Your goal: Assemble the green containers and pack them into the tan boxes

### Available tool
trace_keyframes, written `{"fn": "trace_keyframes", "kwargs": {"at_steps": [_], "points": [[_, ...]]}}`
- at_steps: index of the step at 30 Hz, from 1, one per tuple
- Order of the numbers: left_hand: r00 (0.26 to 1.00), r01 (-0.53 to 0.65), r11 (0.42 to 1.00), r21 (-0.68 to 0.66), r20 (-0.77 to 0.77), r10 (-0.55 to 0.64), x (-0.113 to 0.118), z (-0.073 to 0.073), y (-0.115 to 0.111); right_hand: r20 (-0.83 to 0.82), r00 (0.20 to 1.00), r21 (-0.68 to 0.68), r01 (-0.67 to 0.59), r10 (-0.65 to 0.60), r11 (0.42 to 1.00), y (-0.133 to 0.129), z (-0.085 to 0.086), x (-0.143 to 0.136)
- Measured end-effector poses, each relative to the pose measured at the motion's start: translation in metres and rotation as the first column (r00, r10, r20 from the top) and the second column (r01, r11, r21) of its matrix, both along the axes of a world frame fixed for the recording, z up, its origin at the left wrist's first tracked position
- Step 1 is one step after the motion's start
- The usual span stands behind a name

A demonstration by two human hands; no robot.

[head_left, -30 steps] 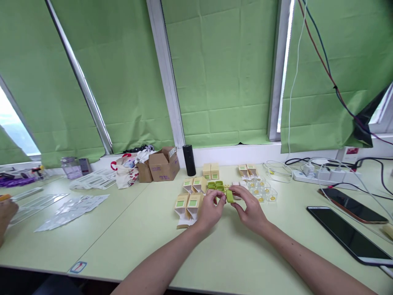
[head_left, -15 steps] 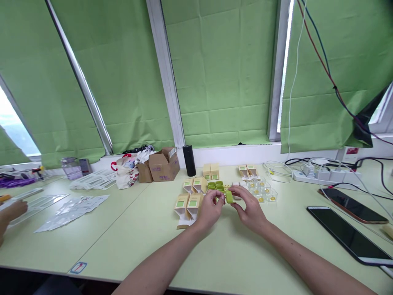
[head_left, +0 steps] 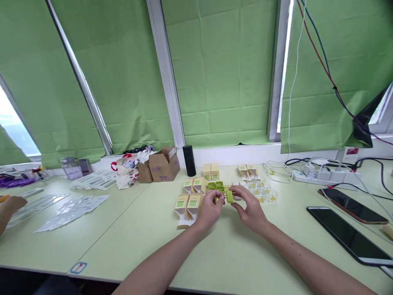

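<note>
Between thumb and fingers, my right hand (head_left: 250, 208) grips a small rounded green case (head_left: 229, 197) above the table. My left hand (head_left: 210, 209) is closed in a pinch just left of the case; what its fingertips hold is too small to make out. Behind the hands lie several green open-topped pieces (head_left: 216, 185). Clear plastic cups (head_left: 260, 191) with yellow centres stand beyond my right hand. To the left of my left hand are small open cartons (head_left: 194, 203) with green squares on them, their flaps folded out.
A black cylinder (head_left: 189, 160) and a brown cardboard box (head_left: 165, 164) stand at the back. Two phones (head_left: 350, 235) and a power strip (head_left: 325, 178) with cables lie to the right. At far left, another person's hand (head_left: 11, 209) is near plastic sheets (head_left: 73, 211).
My hands and the green case stay almost where they were. The other person's hand at far left has shifted slightly.
</note>
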State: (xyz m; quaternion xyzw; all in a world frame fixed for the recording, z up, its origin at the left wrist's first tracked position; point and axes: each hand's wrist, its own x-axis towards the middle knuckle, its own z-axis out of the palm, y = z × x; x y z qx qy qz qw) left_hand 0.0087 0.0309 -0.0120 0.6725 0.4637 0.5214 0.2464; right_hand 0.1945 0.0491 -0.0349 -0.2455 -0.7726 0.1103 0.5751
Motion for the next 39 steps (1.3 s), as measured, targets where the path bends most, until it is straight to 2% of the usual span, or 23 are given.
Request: {"fn": "trace_keyframes", "kwargs": {"at_steps": [18, 23, 28, 34, 36, 39], "points": [[0.999, -0.032, 0.999, -0.008, 0.024, 0.032, -0.005, -0.008, 0.007, -0.037, 0.999, -0.051, -0.030, 0.028, 0.998, 0.003, -0.003, 0.001], [0.995, -0.069, 0.998, 0.008, 0.071, 0.069, -0.007, -0.007, 0.008, -0.024, 1.000, -0.039, -0.001, 0.000, 0.999, 0.003, -0.001, 0.003], [0.989, -0.146, 0.980, 0.137, 0.032, 0.143, -0.009, -0.003, 0.001, 0.043, 0.997, 0.011, 0.058, -0.058, 0.998, 0.000, 0.003, 0.006], [0.979, 0.030, 0.927, 0.373, -0.197, 0.047, -0.004, 0.004, -0.015, 0.140, 0.986, 0.125, 0.076, -0.093, 0.989, -0.001, 0.001, 0.004], [0.968, 0.074, 0.916, 0.394, -0.251, 0.030, -0.003, 0.005, -0.017, 0.145, 0.984, 0.168, 0.081, -0.106, 0.982, 0.000, 0.000, 0.004], [0.966, 0.071, 0.921, 0.383, -0.256, 0.032, -0.002, 0.005, -0.016, 0.153, 0.980, 0.230, 0.087, -0.124, 0.969, 0.000, 0.001, 0.005]]}}
